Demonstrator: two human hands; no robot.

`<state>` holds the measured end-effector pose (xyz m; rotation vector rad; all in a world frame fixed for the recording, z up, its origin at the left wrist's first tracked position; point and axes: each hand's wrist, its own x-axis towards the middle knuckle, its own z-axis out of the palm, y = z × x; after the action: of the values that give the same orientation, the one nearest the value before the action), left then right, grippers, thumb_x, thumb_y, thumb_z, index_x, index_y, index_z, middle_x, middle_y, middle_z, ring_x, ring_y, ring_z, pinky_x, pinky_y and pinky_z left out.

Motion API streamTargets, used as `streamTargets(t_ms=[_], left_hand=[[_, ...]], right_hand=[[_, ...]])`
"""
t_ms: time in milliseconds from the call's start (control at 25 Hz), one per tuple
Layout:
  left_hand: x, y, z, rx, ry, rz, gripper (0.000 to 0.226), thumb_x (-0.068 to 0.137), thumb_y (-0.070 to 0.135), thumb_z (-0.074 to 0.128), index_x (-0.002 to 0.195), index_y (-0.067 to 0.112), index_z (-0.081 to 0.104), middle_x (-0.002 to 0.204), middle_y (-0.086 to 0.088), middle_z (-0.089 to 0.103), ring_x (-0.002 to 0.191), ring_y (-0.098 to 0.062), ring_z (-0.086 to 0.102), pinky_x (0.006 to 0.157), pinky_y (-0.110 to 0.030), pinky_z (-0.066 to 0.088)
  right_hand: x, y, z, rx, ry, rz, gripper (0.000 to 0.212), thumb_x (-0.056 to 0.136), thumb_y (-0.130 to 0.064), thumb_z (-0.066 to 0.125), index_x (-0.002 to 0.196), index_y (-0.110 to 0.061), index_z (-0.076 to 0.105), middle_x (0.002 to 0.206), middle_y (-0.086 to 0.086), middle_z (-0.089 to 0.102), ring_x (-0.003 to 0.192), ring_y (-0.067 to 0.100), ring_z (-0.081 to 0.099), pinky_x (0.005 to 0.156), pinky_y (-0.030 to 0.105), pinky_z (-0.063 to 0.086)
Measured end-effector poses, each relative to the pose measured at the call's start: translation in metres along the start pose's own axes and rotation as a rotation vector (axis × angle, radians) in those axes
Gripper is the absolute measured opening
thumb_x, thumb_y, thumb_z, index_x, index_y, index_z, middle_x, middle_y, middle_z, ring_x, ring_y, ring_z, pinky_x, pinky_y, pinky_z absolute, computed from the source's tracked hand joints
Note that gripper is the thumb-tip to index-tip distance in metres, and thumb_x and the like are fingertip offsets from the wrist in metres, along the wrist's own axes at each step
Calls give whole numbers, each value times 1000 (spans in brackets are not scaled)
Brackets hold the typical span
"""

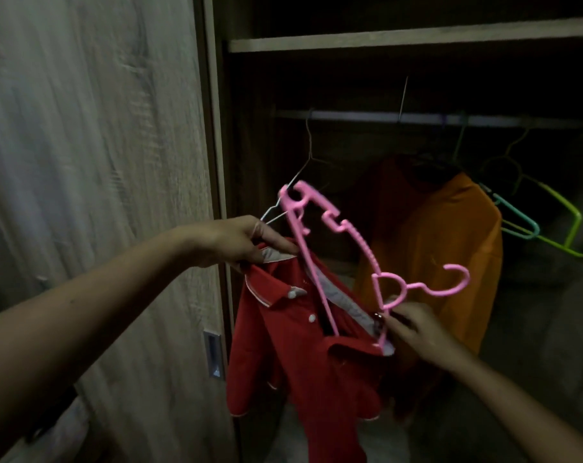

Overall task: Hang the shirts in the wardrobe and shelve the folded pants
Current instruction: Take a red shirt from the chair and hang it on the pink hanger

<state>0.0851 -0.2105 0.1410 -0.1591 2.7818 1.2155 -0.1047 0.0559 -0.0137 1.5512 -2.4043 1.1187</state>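
Observation:
A red polo shirt (293, 349) with a white-trimmed collar hangs in front of the open wardrobe. My left hand (240, 242) pinches its collar at the upper left. A pink plastic hanger (333, 235) lies tilted, its lower end tucked into the shirt's neck opening and its hook (450, 282) pointing right. My right hand (417, 325) pinches the hanger and the shirt's edge at the lower right. An orange shirt (450, 248) hangs on the rail (367, 116) behind.
A bare wire hanger (308, 152) hangs on the rail's left end. Teal (520, 225) and green (570, 232) plastic hangers hang bare at the right. A wooden shelf (383, 40) runs above the rail. The sliding door (100, 162) with a recessed handle (214, 355) stands at left.

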Motion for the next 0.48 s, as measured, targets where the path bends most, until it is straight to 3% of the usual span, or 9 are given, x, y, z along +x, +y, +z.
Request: streamTargets(t_ms=[80,120,240,360,480], left_hand=[[2,12,2,-59,-28,10,51,88,-9,49,120,26,65,119,-9,67,76,-17,60,53,-17,50],[3,17,4,-97,-13,20,51,88,-11,47,122,22,64,113,-10,68,68,-11,59,49,-14,47],[5,31,8,-193,37,46,46,88,-13,47,124,11,61,89,-1,67,46,2,53,42,-9,41],[3,37,7,-166,30,67,52,86,-16,43,124,14,62,107,-12,68,46,0,47,40,-11,37],[-5,41,3,-187,4,79,58,81,-17,41,123,15,63,110,-26,59,46,-4,38,39,-12,33]], right_hand=[[-3,-22,4,296,-143,112,20,89,-8,58,91,-26,66,90,-10,70,87,-5,65,76,13,49],[-1,-31,5,463,-161,148,21,89,-5,55,94,-23,66,87,-9,72,84,-3,67,73,13,51],[9,-64,8,993,2,281,23,86,-25,49,90,-10,66,71,-1,72,68,9,67,61,20,54],[24,-77,22,945,287,172,35,83,-44,53,87,-11,64,66,-3,67,62,8,62,59,22,50],[33,-91,33,690,552,-26,24,94,-47,42,83,-33,59,64,-9,58,60,0,54,56,14,44]])
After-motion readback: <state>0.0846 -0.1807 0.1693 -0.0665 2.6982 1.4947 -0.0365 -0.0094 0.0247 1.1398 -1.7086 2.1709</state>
